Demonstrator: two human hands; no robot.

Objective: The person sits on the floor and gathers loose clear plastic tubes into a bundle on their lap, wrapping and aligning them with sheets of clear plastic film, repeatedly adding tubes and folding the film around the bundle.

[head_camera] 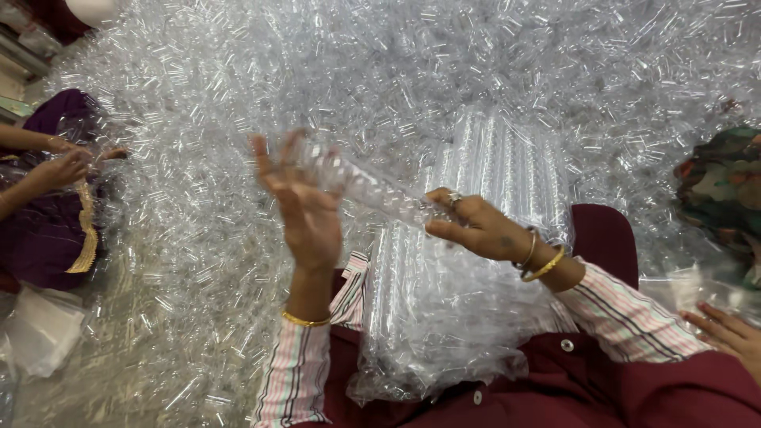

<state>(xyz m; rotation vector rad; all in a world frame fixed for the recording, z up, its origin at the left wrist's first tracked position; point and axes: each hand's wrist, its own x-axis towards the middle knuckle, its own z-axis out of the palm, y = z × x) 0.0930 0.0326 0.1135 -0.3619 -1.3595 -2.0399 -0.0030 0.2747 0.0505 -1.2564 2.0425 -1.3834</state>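
Observation:
My left hand (305, 210) is raised with fingers spread, its palm against one end of a long stack of clear plastic tubes (372, 190) nested end to end. My right hand (479, 226) pinches the other end of that stack between thumb and fingers. Both wrists wear gold bangles. Below my hands, a clear plastic bag (460, 293) filled with finished rows of tubes rests on my lap.
A huge heap of loose clear plastic tubes (396, 71) covers the floor ahead. A person in purple (47, 198) works at the left with both hands together. Another person's hand (729, 333) and patterned clothing (725, 190) show at the right edge.

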